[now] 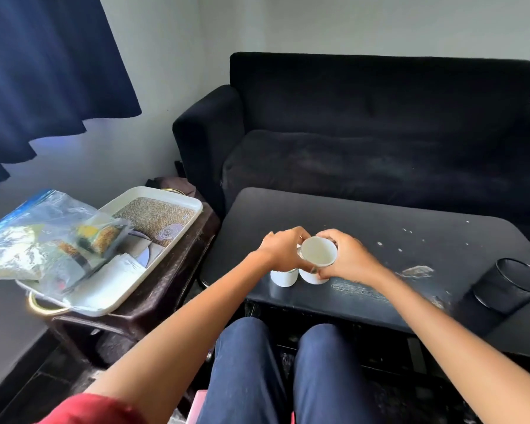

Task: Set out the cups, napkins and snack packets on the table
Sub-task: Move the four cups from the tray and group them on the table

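At the left of the frame the snack packets (52, 237) and napkins (117, 270) wait on the tray (153, 194). At centre the left hand (283, 247) covers one white cup (283, 276) on the dark worktop (380, 221); the right hand (348, 255) grips the tilted top cup (318, 251) of the stack. Steady the lower cup, lift straight, then set it down just beside the others

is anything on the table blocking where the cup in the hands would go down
Nothing visible does. The right hand holds a cup over the dark table, bare beyond it. A black holder sits far right.
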`<action>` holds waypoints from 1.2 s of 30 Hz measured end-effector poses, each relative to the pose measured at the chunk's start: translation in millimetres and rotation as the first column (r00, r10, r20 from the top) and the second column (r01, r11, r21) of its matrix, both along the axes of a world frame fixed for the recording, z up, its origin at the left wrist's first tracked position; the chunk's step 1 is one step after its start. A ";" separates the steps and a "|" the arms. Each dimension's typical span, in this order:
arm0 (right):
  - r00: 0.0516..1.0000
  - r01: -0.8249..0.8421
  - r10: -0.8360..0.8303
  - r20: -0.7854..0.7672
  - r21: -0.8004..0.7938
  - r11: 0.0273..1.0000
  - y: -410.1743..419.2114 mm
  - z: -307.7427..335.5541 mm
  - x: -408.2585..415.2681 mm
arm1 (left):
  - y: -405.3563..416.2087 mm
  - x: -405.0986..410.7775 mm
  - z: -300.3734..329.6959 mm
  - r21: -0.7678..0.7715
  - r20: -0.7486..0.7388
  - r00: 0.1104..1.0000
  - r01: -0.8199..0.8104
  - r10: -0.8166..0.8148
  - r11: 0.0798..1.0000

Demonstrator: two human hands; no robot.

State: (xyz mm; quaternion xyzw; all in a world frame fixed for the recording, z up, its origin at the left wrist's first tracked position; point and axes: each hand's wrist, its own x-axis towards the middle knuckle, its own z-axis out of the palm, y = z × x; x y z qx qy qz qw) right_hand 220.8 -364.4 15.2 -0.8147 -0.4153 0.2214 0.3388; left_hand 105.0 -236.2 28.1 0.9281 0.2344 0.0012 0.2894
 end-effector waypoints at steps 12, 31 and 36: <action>0.990 0.133 -0.126 0.069 -0.102 0.986 3.5 -64.5 -0.3 | -7.7 25.3 -55.9 0.337 -0.231 0.971 0.140 -0.062 0.931; 0.985 0.171 -0.169 0.037 -0.053 0.984 9.7 -88.7 2.9 | -1.1 28.9 -75.0 0.340 -0.162 0.985 0.115 -0.062 0.933; 0.984 0.133 -0.114 0.140 -0.142 0.981 5.1 -82.9 2.8 | 0.4 20.7 -72.3 0.387 -0.090 0.995 0.072 -0.040 0.919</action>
